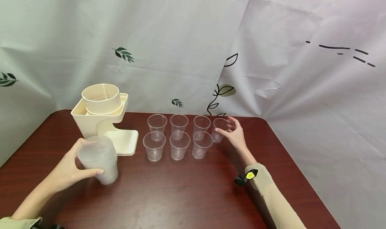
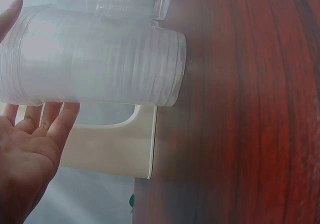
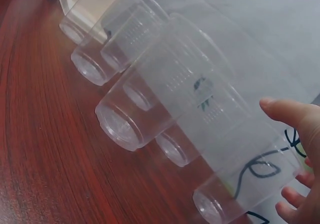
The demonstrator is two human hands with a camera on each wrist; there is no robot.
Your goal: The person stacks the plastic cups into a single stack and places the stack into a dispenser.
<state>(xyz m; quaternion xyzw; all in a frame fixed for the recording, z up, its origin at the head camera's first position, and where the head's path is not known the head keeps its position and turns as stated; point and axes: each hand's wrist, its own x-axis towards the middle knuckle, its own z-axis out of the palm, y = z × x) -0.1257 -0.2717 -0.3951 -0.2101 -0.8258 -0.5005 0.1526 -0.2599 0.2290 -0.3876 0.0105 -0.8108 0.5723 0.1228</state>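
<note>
My left hand (image 1: pixel 67 168) grips a stack of clear plastic cups (image 1: pixel 101 158), thumb on the near side and fingers round the far side. In the left wrist view the nested cups (image 2: pixel 100 59) lie across the palm side of the hand (image 2: pixel 30 144). At the right end of the back row, my right hand (image 1: pixel 236 135) is around the upper part of a single clear cup (image 1: pixel 218 136), its thumb and fingers spread. The right wrist view shows that cup (image 3: pixel 245 189) upright on the table, with the thumb (image 3: pixel 282 110) seemingly just off its rim.
Several more clear cups (image 1: pixel 179 147) stand in two rows at the middle of the dark red wooden table (image 1: pixel 169 195). A cream holder with a round top and flat base (image 1: pixel 125 141) stands at the back left. A pale patterned cloth (image 1: pixel 175 54) hangs behind.
</note>
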